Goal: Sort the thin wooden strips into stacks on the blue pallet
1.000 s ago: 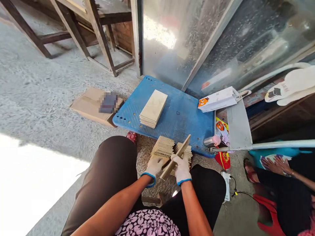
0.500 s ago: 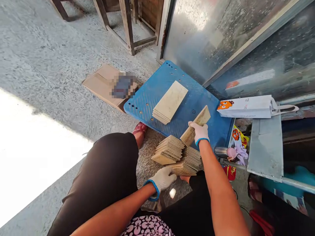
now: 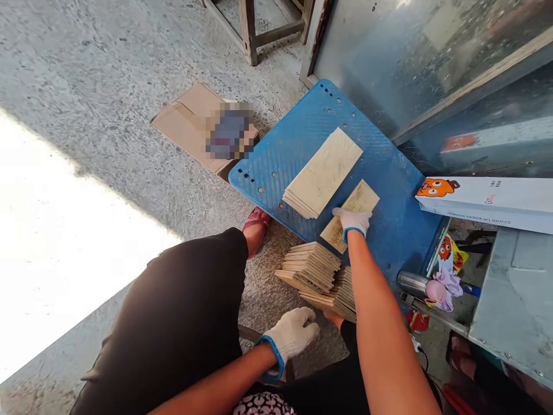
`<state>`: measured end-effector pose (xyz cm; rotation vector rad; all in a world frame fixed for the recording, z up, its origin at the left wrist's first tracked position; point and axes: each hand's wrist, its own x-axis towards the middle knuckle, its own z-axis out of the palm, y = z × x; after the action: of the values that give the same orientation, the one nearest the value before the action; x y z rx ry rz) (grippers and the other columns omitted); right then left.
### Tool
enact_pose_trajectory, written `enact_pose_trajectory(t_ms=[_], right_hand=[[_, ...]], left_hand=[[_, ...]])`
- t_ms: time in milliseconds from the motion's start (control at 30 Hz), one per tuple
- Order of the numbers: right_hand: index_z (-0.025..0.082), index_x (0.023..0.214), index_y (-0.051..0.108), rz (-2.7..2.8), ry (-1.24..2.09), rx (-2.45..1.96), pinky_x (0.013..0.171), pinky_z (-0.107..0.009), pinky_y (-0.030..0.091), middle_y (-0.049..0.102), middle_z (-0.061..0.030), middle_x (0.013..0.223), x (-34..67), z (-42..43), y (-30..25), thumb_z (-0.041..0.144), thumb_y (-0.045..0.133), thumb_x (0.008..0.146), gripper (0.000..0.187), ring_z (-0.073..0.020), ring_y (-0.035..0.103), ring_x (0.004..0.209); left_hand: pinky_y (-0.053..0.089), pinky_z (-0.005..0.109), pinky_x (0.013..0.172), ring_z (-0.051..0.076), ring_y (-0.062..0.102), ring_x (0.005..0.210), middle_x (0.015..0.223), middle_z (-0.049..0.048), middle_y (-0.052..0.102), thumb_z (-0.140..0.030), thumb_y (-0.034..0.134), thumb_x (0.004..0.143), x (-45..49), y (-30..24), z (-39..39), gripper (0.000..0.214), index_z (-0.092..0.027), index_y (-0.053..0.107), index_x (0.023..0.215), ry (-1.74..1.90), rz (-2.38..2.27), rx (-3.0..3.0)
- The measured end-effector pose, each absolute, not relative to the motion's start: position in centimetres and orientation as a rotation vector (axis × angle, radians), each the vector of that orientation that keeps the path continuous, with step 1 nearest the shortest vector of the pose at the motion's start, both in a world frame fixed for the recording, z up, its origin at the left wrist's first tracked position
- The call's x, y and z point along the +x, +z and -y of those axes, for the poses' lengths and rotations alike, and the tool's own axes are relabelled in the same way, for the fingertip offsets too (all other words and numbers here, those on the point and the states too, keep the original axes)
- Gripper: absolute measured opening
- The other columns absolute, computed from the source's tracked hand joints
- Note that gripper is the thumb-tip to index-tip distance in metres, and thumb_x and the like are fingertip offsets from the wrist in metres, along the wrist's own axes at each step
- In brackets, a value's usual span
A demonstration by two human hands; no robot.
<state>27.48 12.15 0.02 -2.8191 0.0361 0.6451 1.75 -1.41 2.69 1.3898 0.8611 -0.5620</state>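
My right hand, in a white glove with a blue cuff, has its thumb and fingers on a thin wooden board with dark specks. The board lies low over the blue plastic tabletop, close to flat. Left of it is a small, slightly fanned stack of pale boards. Nearer me, two rows of boards stand packed on edge: one left, one right, the latter partly hidden by my right forearm. My gloved left hand hovers below them, fingers loosely curled, thumb apart, holding nothing.
Flattened cardboard with a blurred dark item on top lies left of the tabletop. At right are a white paper bag, a steel flask and a metal ledge. A glazed panel borders the far side; wooden legs stand beyond.
The board in my right hand has gone from tilted to nearly flat against the blue tabletop. My left hand has drawn away from the upright boards. The view has shifted.
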Motion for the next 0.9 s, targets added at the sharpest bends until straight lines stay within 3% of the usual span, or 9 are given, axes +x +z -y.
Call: enact_pose_trajectory(t_ms=[333, 567, 700, 833, 900], right_hand=[[0.014, 0.152, 0.030, 0.019, 0.687, -2.970, 0.094, -0.048, 0.058, 0.054, -0.0284, 0.134, 27.1, -14.0, -2.7, 0.051, 0.095, 0.051, 0.125, -0.0402, 0.064, 0.119], [0.017, 0.153, 0.026, 0.020, 0.681, -2.998, 0.097, -0.054, 0.056, 0.049, -0.0286, 0.139, 26.5, -14.0, -3.4, 0.049, 0.094, 0.052, 0.126, -0.0412, 0.061, 0.124], [0.016, 0.143, 0.038, 0.010, 0.622, -2.898, 0.098, -0.053, 0.055, 0.049, -0.0279, 0.139, 26.1, -13.2, -3.5, 0.046, 0.094, 0.053, 0.111, -0.0401, 0.062, 0.121], [0.013, 0.134, 0.047, -0.044, 0.576, -2.776, 0.098, -0.042, 0.056, 0.059, -0.0245, 0.129, 26.5, -12.1, -2.4, 0.051, 0.082, 0.071, 0.082, -0.0342, 0.065, 0.116], [0.013, 0.133, 0.049, -0.007, 0.555, -2.761, 0.097, -0.041, 0.056, 0.060, -0.0231, 0.130, 26.9, -11.5, -1.2, 0.053, 0.079, 0.075, 0.077, -0.0339, 0.064, 0.118]], left_hand=[[0.043, 0.027, 0.078, 0.020, 0.067, 0.095, 0.102, 0.0039, 0.075, -0.025, 0.056, 0.086, 1.8, 2.0, 1.3, 0.023, -0.019, 0.073, 0.100, -0.528, -0.907, 1.264], [0.043, 0.026, 0.077, 0.019, 0.067, 0.093, 0.101, 0.0030, 0.075, -0.024, 0.056, 0.087, 2.0, 1.8, 1.4, 0.021, -0.019, 0.072, 0.100, -0.532, -0.898, 1.254], [0.042, 0.027, 0.077, 0.019, 0.066, 0.092, 0.099, 0.0029, 0.074, -0.025, 0.055, 0.088, 2.3, 2.2, 1.4, 0.022, -0.020, 0.073, 0.100, -0.540, -0.905, 1.286], [0.042, 0.027, 0.075, 0.019, 0.066, 0.091, 0.096, 0.0024, 0.074, -0.026, 0.054, 0.089, 2.7, 2.6, 1.5, 0.021, -0.020, 0.072, 0.098, -0.543, -0.876, 1.333], [0.042, 0.027, 0.074, 0.019, 0.066, 0.091, 0.095, 0.0020, 0.074, -0.027, 0.054, 0.089, 3.0, 2.7, 1.6, 0.020, -0.021, 0.072, 0.095, -0.552, -0.850, 1.359]])
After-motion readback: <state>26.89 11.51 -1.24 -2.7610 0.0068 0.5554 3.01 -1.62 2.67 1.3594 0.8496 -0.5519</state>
